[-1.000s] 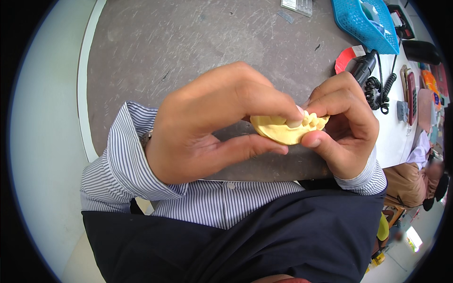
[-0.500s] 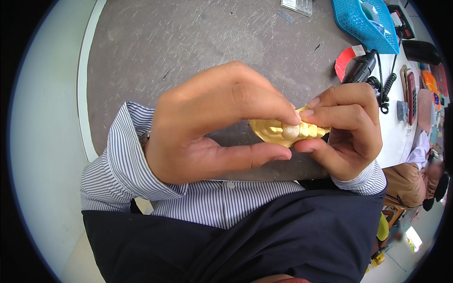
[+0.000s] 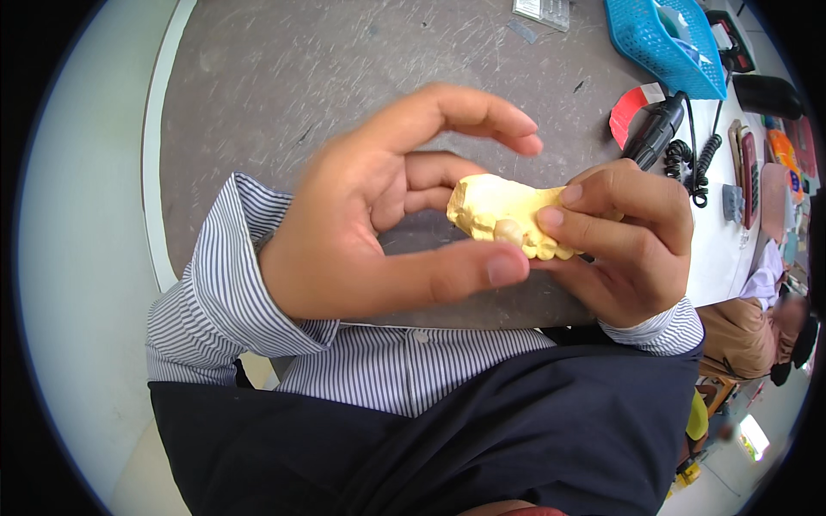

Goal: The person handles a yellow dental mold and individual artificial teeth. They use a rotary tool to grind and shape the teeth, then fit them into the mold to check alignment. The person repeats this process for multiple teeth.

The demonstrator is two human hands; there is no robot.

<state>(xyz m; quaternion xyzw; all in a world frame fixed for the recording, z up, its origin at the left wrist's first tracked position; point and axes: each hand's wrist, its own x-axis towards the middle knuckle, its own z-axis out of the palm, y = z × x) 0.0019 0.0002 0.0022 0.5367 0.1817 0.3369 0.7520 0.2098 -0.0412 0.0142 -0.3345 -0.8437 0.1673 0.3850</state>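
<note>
While the right hand (image 3: 644, 230) holds the yellow dental cast (image 3: 508, 198) in a narrow grip at its right end, the left hand (image 3: 340, 211) stands with its grip wide, thumb and forefinger spread apart around the cast's left end. The cast is held up over the worktop (image 3: 275, 103), close to its near edge, its long axis running roughly from one hand to the other and its row of teeth turned toward that edge. Of the teeth, the whitish crown (image 3: 509, 230) sits furthest left, so the left hand's thumb tip is nearer to it than the right hand's fingertips; the thumb overlaps the cast's lower margin just beside it, but whether they touch I cannot tell.
</note>
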